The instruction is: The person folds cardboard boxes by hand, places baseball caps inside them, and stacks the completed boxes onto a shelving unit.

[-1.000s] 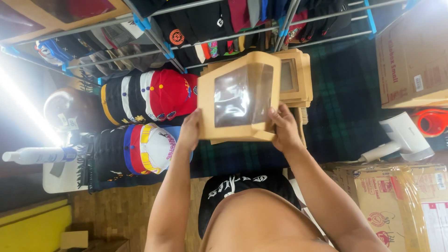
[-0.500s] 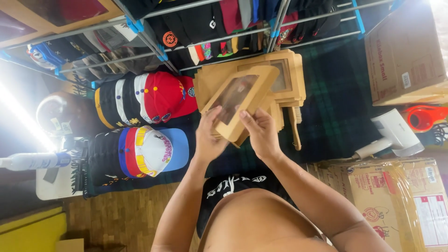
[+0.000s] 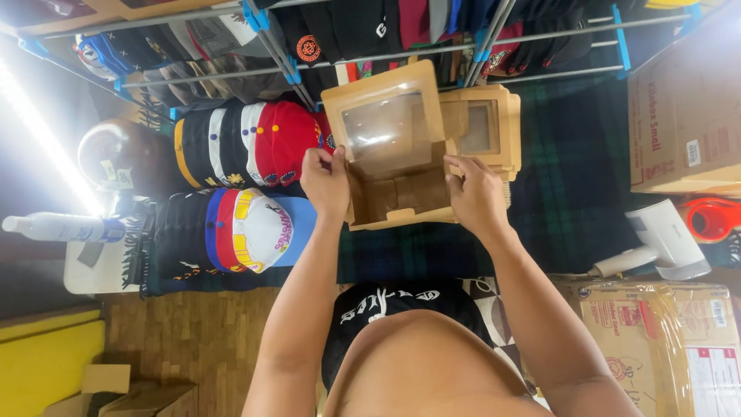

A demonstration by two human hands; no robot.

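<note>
I hold a brown cardboard box (image 3: 397,197) with both hands in front of me. Its lid (image 3: 382,120), which has a clear plastic window, stands lifted open, and the inside of the box is empty. My left hand (image 3: 326,179) grips the box's left side. At the right side, my right hand (image 3: 475,193) has its fingers on the rim. Just behind the box lies a stack of the same windowed boxes, folded flat (image 3: 485,127), on a dark plaid cloth (image 3: 571,170).
Two rows of caps (image 3: 247,143) (image 3: 231,239) lie to the left. A metal rack (image 3: 386,54) hung with dark caps runs across the top. Cardboard cartons (image 3: 683,116) (image 3: 656,332), a white hair dryer (image 3: 656,239) and an orange object (image 3: 714,220) sit at right. A white spray bottle (image 3: 58,228) lies far left.
The box was held up closed and then tilted edge-on; now it sits level between my hands with its windowed lid swung open.
</note>
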